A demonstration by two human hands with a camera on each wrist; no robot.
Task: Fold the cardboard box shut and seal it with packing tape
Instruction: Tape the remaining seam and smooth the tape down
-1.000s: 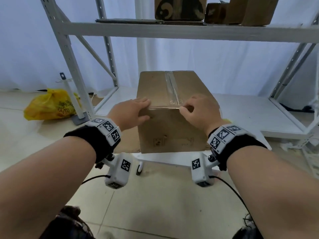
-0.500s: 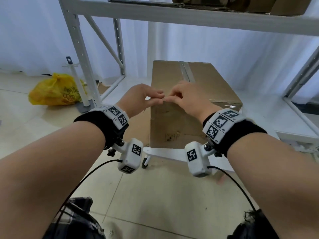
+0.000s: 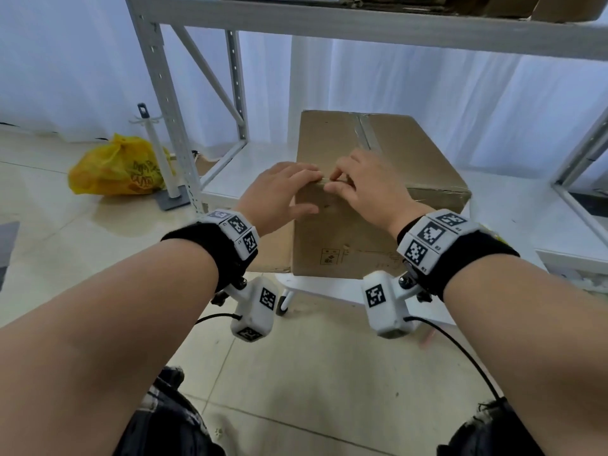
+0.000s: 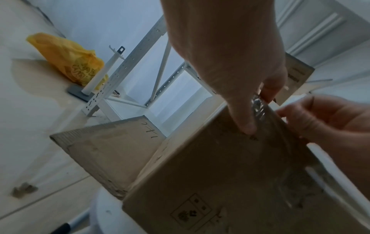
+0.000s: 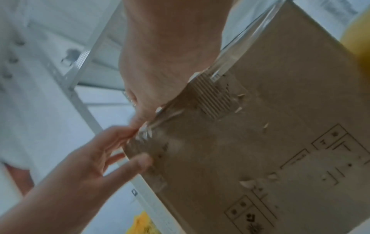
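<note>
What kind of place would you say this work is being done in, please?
Probably a storeroom or packing area: white metal shelving with boxes on top, a taped cardboard box on its lowest shelf, and a tiled floor.

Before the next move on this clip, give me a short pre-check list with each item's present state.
1. Top flaps of the cardboard box closed flat: ok.
2. Tape strip along the top seam: ok.
3. Tape end folded over the near edge and stuck down: cannot tell; it looks crinkled.
4. Left hand steadying the box at the edge: ok.
5. Right hand with fingertips on the tape end: ok.
6. Tape roll within reach: cannot tell, none in view.
</note>
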